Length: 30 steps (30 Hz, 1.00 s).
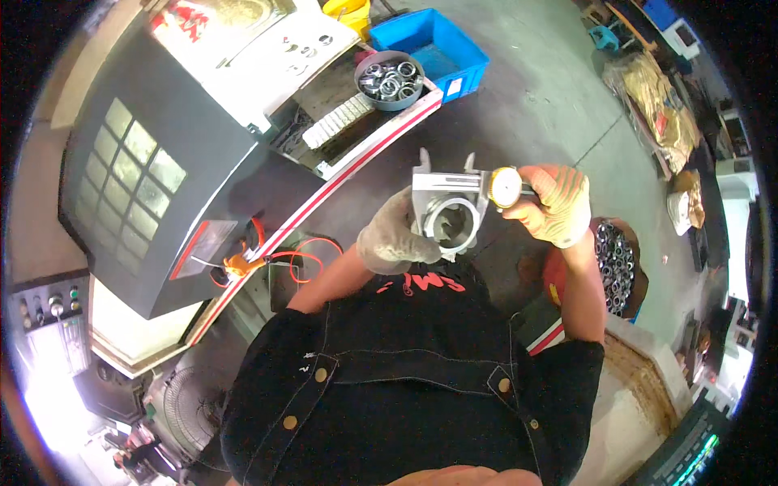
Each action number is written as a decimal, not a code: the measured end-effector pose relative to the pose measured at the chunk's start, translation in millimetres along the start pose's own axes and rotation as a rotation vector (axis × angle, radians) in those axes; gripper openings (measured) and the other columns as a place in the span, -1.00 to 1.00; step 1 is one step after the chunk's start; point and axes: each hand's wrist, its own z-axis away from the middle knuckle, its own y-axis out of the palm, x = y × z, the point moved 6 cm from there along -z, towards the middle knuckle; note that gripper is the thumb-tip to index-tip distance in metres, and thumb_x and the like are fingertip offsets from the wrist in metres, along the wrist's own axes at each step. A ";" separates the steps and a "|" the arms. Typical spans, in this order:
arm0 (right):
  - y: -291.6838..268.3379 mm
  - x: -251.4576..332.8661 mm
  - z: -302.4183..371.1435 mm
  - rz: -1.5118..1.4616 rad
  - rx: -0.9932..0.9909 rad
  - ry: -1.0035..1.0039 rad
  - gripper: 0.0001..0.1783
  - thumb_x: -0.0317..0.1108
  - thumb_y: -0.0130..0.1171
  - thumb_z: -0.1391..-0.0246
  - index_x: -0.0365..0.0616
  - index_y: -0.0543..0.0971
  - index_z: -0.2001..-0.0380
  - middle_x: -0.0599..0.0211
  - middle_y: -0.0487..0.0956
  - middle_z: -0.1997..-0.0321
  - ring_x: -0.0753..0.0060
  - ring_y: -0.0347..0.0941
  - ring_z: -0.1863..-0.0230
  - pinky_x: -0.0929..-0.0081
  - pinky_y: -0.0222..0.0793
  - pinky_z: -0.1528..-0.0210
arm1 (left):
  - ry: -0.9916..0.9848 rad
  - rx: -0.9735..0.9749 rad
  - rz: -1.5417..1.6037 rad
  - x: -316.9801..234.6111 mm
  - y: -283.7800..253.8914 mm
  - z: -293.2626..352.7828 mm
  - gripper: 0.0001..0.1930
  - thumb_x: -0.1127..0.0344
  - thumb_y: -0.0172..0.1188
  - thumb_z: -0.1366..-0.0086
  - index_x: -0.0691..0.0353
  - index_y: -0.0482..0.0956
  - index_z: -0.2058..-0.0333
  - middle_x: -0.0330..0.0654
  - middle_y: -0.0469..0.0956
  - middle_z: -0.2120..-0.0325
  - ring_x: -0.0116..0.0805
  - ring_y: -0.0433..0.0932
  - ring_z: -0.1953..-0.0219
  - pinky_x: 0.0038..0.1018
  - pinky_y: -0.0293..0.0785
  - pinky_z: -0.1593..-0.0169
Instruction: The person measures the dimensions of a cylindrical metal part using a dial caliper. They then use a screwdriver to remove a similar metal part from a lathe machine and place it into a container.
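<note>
In front of my chest, my gloved left hand (391,235) is wrapped round a short metal part with a ring-shaped open end (433,228), its bore turned up toward me. My right hand (559,202), also in a light knit glove, grips a dial caliper (450,181) by the end beside its round yellow-rimmed dial. The caliper lies across the far side of the metal part, its small jaws pointing away from me. Whether its larger jaws touch the part I cannot tell.
Ahead to the left stands a grey machine (194,105) with a red-and-white edge. A grey bowl of metal rings (389,81) sits on its ledge near a blue crate (442,53). An orange air gun (243,264) hangs at its side. Right of me is a container of small metal parts (613,267).
</note>
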 end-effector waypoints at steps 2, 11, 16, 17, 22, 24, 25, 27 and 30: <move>-1.4 1.7 -0.4 0.032 0.024 -0.008 -0.46 0.17 0.26 0.35 -0.08 0.47 0.49 0.29 0.41 0.70 0.14 0.36 0.69 0.29 0.21 0.66 | -0.022 0.005 -0.085 -2.4 0.3 2.7 -0.09 0.35 0.50 0.31 0.40 0.21 -0.07 -0.14 0.45 0.14 -0.35 0.48 0.17 -0.43 0.43 0.10; -9.7 11.5 -5.6 0.129 0.053 -0.069 -0.45 0.21 0.21 0.37 -0.07 0.44 0.55 0.34 0.33 0.73 0.19 0.34 0.67 0.29 0.19 0.67 | 0.077 0.017 -0.281 -3.3 -4.8 12.2 0.06 -0.01 0.52 0.37 0.39 0.18 -0.09 -0.12 0.42 0.09 -0.34 0.45 0.11 -0.41 0.39 0.05; -10.5 12.4 -7.0 0.151 0.045 -0.086 -0.44 0.25 0.16 0.34 -0.06 0.43 0.56 0.33 0.32 0.73 0.18 0.32 0.69 0.29 0.18 0.67 | 0.064 -0.001 -0.223 -4.6 -0.4 11.4 0.02 0.03 0.53 0.39 0.38 0.22 -0.05 -0.08 0.42 0.08 -0.29 0.46 0.09 -0.32 0.42 0.03; -10.7 12.1 -6.3 0.154 0.047 -0.085 -0.44 0.26 0.15 0.34 -0.06 0.43 0.56 0.33 0.32 0.73 0.18 0.32 0.69 0.29 0.17 0.67 | 0.066 0.011 -0.223 -4.2 -1.4 10.6 0.01 0.04 0.54 0.39 0.38 0.22 -0.05 -0.08 0.42 0.08 -0.28 0.46 0.09 -0.31 0.42 0.02; -10.2 11.2 -4.4 0.141 0.036 -0.098 -0.44 0.27 0.13 0.32 -0.05 0.43 0.57 0.32 0.30 0.74 0.17 0.31 0.70 0.27 0.16 0.67 | 0.088 -0.032 -0.242 -4.1 -0.3 10.2 0.02 0.03 0.53 0.39 0.38 0.22 -0.05 -0.06 0.43 0.10 -0.27 0.47 0.10 -0.30 0.43 0.03; -9.3 9.9 -2.5 0.139 0.040 -0.095 -0.44 0.27 0.13 0.31 -0.05 0.43 0.57 0.32 0.30 0.74 0.17 0.31 0.70 0.27 0.15 0.67 | 0.079 -0.041 -0.220 -2.3 0.5 9.9 0.02 0.01 0.53 0.39 0.38 0.22 -0.05 -0.06 0.43 0.10 -0.27 0.48 0.11 -0.31 0.43 0.03; -9.0 9.5 -1.9 0.139 0.042 -0.094 -0.44 0.27 0.13 0.31 -0.05 0.43 0.57 0.31 0.30 0.74 0.16 0.31 0.70 0.27 0.15 0.67 | 0.075 -0.035 -0.221 -2.3 1.6 9.6 0.03 0.01 0.53 0.39 0.39 0.22 -0.05 -0.06 0.43 0.11 -0.27 0.48 0.11 -0.32 0.43 0.04; -9.7 10.9 -1.7 0.148 0.046 -0.091 -0.44 0.26 0.13 0.31 -0.05 0.43 0.57 0.31 0.31 0.74 0.16 0.31 0.70 0.27 0.16 0.67 | 0.067 -0.024 -0.223 -2.9 3.9 9.0 0.03 0.00 0.53 0.39 0.39 0.21 -0.05 -0.06 0.44 0.11 -0.27 0.48 0.12 -0.33 0.44 0.04; -8.9 11.0 -0.8 0.139 0.029 -0.094 -0.44 0.27 0.13 0.31 -0.05 0.43 0.56 0.31 0.33 0.73 0.15 0.32 0.69 0.27 0.17 0.67 | 0.047 0.001 -0.203 -1.1 0.3 9.1 0.04 0.00 0.53 0.39 0.39 0.21 -0.05 -0.06 0.44 0.12 -0.28 0.47 0.11 -0.34 0.43 0.04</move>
